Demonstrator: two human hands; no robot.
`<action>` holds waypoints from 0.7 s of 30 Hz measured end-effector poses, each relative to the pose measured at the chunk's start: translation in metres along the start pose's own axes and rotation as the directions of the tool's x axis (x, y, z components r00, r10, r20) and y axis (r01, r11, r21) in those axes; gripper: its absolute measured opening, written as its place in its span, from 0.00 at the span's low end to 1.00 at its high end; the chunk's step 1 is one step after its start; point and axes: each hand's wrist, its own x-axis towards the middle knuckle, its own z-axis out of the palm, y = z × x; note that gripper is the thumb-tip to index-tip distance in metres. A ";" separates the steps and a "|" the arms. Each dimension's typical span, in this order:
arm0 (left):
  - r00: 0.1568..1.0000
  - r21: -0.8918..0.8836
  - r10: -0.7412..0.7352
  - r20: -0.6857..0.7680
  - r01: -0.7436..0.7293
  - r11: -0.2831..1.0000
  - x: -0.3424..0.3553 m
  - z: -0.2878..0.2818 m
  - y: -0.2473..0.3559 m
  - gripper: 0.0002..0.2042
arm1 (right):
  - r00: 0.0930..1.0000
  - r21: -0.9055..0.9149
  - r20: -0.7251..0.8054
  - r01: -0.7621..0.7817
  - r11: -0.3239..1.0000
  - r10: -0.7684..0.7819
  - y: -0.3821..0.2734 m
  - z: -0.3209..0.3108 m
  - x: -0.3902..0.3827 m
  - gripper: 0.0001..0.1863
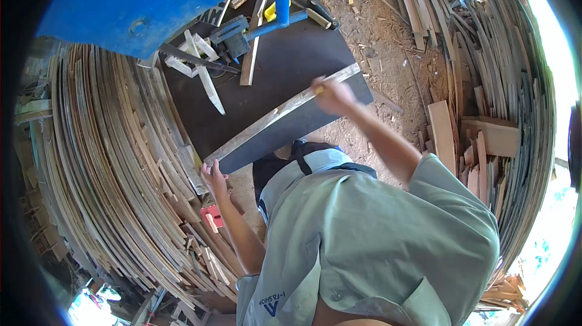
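A long, narrow wooden strip (276, 113) lies slantwise across the dark tabletop (291, 53), near its front edge. My left hand (216, 180) is at the strip's near left end, with its fingers closed around that end. Further along, close to the strip's far right end, is my right hand (335, 97), closed and somewhat blurred. A bit of yellow shows at its fingertips, too small to name, and it touches or hovers just over the wood.
Offcuts (209, 89), a dark metal clamp-like tool (231, 35) and another strip (254, 41) crowd the tabletop's far side. A blue metal panel (157, 5) overhangs the upper left. Stacked boards stand left (115, 156) and right (503, 65). Sawdust covers the floor (364, 29).
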 end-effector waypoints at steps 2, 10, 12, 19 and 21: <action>0.997 0.015 -0.065 -0.028 0.065 0.998 0.006 0.003 0.000 0.33 | 0.973 0.140 0.119 0.179 0.974 -0.196 -0.040 0.050 0.003 0.16; 1.000 0.058 0.008 -0.011 -0.007 0.998 0.014 -0.004 -0.023 0.33 | 0.838 0.542 0.384 0.134 0.829 -0.387 0.014 0.062 0.008 0.17; 1.000 0.073 0.015 0.000 -0.015 0.997 0.012 -0.004 -0.016 0.33 | 0.923 0.632 0.337 -0.078 0.771 -0.183 0.071 0.010 0.011 0.17; 0.998 0.134 0.049 -0.034 -0.044 0.990 0.012 -0.006 -0.015 0.33 | 0.901 0.360 -0.338 -0.143 0.922 0.272 0.196 -0.053 0.017 0.17; 0.993 0.235 0.119 -0.026 -0.110 0.966 0.008 -0.004 -0.008 0.33 | 0.934 0.308 -0.288 -0.119 0.944 0.212 0.161 -0.034 0.014 0.15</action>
